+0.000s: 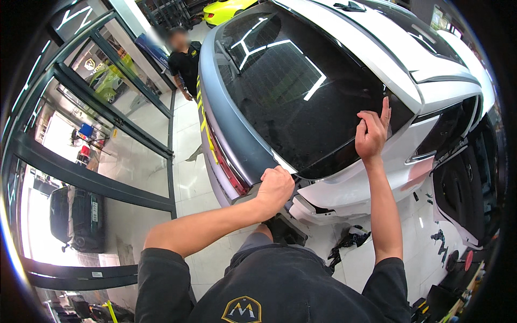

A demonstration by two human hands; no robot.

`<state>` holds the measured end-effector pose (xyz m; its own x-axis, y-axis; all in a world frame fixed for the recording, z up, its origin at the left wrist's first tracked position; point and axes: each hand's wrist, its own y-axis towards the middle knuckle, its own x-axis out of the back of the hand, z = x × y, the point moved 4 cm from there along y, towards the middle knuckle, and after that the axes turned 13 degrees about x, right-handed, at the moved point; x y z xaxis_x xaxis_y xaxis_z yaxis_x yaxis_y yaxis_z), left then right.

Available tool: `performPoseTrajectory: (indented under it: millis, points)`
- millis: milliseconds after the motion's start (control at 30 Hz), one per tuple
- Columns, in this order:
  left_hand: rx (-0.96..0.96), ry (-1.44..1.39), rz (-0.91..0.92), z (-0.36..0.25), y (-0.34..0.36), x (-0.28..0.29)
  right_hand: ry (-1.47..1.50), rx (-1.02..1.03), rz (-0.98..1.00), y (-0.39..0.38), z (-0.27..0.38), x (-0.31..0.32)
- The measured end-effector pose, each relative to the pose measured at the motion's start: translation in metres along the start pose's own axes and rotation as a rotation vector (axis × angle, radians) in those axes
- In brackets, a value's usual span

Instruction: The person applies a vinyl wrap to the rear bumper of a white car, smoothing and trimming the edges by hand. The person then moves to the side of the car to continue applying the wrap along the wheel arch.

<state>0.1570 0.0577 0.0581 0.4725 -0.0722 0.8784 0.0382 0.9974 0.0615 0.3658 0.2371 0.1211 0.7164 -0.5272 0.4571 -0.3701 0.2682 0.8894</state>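
Observation:
My left hand (276, 189) is closed, knuckles up, at the lower corner of a car's grey-blue tailgate (245, 148), beside the red tail light (229, 169). What its fingers hold, if anything, is hidden. Farther right, my right hand (372, 132) is raised by the side edge of the dark rear window (293, 91). Its thumb and bent fingers come together while one finger stretches up; anything between them is too small to make out. White body panels (344, 185) of the car lie around and below this hand.
Yellow-striped tape (202, 121) runs along the car's rear. A person in black (186, 62) stands past its far corner. Glass doors with dark frames (107, 199) line the left. At right are an open car door (463, 183) and black scraps (353, 239) on the tiled floor.

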Motion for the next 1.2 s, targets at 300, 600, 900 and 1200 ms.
performPoseTrajectory:
  millis: [300,600,900,1200]
  points:
    - [0.030,-0.335,0.083,0.003,0.006,0.009,0.013,-0.036,-0.034,-0.004,0.003,-0.001]
    - [0.059,-0.608,0.145,0.017,0.002,0.009,-0.003,-0.053,-0.056,-0.006,0.002,-0.002]
    - [0.434,-1.480,0.635,0.027,-0.092,-0.092,0.263,-0.175,-0.226,-0.009,0.069,0.020]
    - [0.646,-2.042,0.991,0.017,-0.114,-0.142,0.922,-1.083,0.201,-0.117,0.218,-0.040]
